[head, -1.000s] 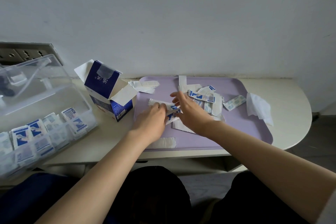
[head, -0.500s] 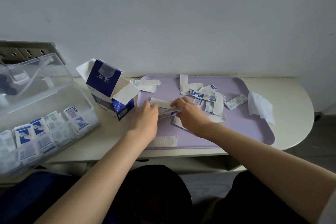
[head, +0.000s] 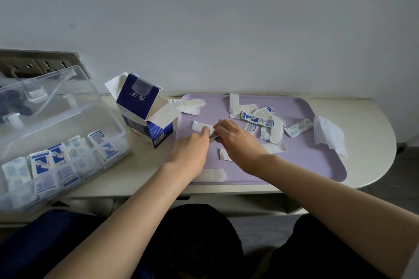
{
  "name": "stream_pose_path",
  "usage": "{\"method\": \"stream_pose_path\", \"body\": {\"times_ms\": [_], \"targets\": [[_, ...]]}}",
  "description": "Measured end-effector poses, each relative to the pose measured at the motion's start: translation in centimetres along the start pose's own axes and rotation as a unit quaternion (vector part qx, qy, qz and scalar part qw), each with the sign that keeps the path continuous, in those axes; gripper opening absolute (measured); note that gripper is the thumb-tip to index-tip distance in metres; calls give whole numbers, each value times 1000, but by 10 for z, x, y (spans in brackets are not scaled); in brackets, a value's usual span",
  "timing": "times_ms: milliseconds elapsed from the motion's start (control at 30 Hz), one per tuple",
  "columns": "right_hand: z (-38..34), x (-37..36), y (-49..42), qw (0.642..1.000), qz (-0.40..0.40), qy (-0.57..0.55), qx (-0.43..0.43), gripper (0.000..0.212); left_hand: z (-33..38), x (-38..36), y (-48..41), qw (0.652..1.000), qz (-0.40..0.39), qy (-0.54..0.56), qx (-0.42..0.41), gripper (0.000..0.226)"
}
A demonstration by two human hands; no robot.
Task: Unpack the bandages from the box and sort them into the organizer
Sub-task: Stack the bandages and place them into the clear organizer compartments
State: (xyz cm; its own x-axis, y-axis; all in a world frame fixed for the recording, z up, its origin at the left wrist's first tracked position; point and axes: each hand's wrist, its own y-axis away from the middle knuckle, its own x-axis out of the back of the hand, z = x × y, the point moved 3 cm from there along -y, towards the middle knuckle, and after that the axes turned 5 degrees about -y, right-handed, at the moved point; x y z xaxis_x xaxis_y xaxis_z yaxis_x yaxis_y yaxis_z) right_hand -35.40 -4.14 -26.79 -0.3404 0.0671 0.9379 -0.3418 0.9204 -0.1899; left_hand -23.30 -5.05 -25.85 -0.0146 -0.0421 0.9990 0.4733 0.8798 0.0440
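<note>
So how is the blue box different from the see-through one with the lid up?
The blue box is blue-and-white cardboard you can't see through; the organizer is clear plastic. The organizer looks wide and low; the blue box stands tall and narrow. The organizer holds rows of wrapped bandages; the blue box's inside is hidden. Both are open and sit on the table, left of the purple tray.
</note>
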Motion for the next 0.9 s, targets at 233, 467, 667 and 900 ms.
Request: {"method": "stream_pose_path", "body": {"times_ms": [233, 467, 667, 900], "targets": [[-20, 21, 5, 997, 27, 3, 72, 14, -9, 27, 27, 1000, 26, -10, 5, 33], [-47, 26, 17, 991, -12, -127, 30, 23, -39, 40, 52, 999, 50, 9, 9, 17], [-71, 15, 19, 989, -29, -141, 17, 30, -61, 45, 77, 996, 79, 25, 25, 18], [-118, 28, -9, 982, 33, -185, 29, 21, -87, 59, 97, 990, 125, 29, 52, 28]]}}
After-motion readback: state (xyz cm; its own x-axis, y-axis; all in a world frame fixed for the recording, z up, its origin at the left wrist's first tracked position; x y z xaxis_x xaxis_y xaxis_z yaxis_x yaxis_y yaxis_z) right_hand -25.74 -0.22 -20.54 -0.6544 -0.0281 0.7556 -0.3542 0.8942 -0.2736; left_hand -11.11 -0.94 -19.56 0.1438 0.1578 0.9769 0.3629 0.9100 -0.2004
